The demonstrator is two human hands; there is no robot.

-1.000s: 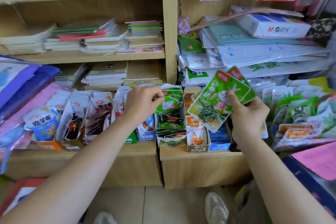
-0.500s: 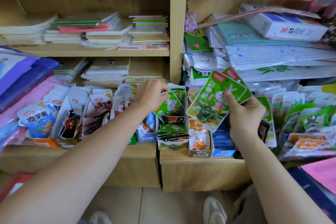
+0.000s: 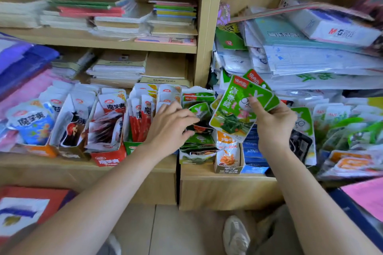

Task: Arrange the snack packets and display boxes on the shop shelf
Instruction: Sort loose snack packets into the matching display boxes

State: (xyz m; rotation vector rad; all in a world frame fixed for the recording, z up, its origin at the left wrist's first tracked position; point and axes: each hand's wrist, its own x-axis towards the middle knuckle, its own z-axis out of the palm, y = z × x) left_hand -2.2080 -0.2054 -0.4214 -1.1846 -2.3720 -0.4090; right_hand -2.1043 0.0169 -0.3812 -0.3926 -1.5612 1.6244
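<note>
Item: green pkts (image 3: 238,109), fanned, pinched under thumb in right grip (image 3: 273,128), 1 o'clock of green box (image 3: 196,156) on shelf (image 3: 207,174). Left grip (image 3: 172,128): fingers loose, spread on box pkts, holds nothing. Advice: part stack w/ left, slot fan upright, labels fwd.

Shop: shelves (image 3: 132,44) of snack packets (image 3: 112,116), notebooks (image 3: 116,68).
</note>
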